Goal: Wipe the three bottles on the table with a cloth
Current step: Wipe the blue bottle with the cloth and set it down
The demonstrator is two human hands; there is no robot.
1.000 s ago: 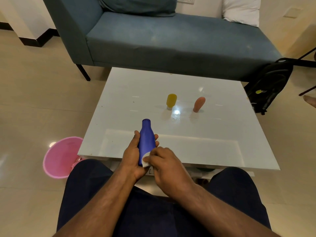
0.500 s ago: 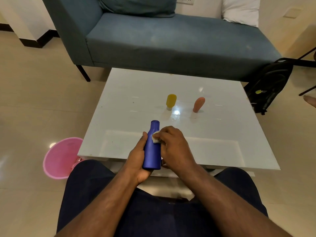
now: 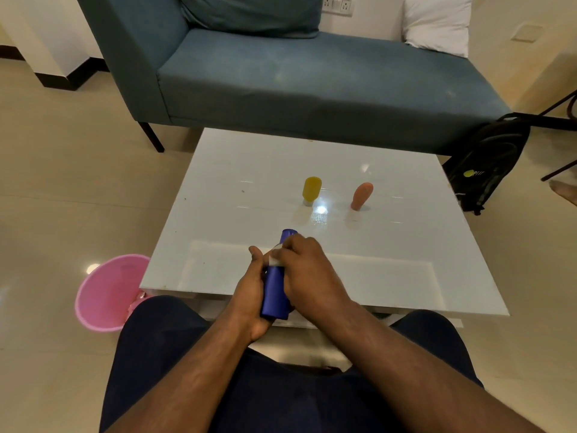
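Left hand [image 3: 249, 295] wrapped around the lower body of the blue bottle [image 3: 275, 292], thumb up along its left side. Right hand [image 3: 307, 270] curled over the bottle's upper part, pinching a small white cloth [image 3: 274, 257] against the shoulder just below the neck. Bottle held tilted, cap end pointing far, base toward the lap, above the near edge of the white desk [image 3: 390, 276]. Farther out on the desk, near its middle, a yellow bottle [image 3: 311, 189] standing on its cap and, to its right and apart from it, an orange bottle [image 3: 361, 195] leaning slightly. On the floor at near left, a pink bin [image 3: 107, 292]. Beyond the desk, a blue sofa [image 3: 296, 76] with a white pillow [image 3: 437, 23] at its right end. At far right, a black backpack [image 3: 490, 160] on the floor.
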